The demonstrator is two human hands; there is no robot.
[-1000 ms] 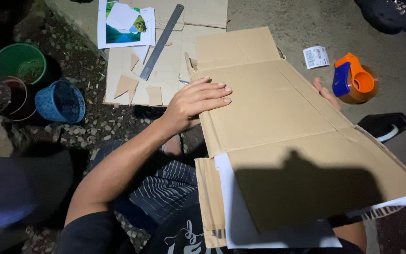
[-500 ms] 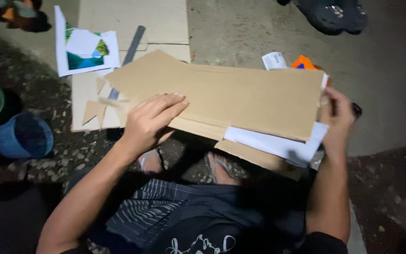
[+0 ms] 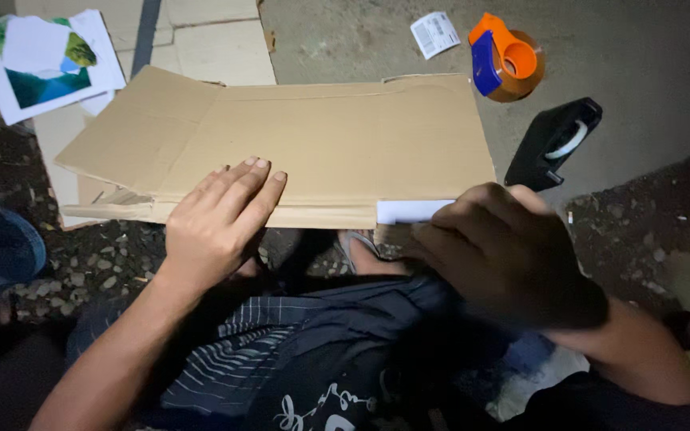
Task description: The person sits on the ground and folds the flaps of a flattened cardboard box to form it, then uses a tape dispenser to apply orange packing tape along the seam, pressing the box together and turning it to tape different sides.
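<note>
Left hand (image 3: 221, 219) flat, fingers spread on cardboard (image 3: 297, 144) near edge. Right hand (image 3: 505, 255) fingers curled, pinching white sheet (image 3: 409, 211) at cardboard's right corner.

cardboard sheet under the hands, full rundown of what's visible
The cardboard sheet is plain brown, flattened box stock with fold creases and a flap angling off at its left end. It lies roughly flat and wide across the person's lap and the ground, near edge folded or doubled. The left hand presses flat, fingers spread, on its near left part. The right hand grips the near right edge, where a white sheet pokes out from under it. The surface looks clean and unprinted.
</note>
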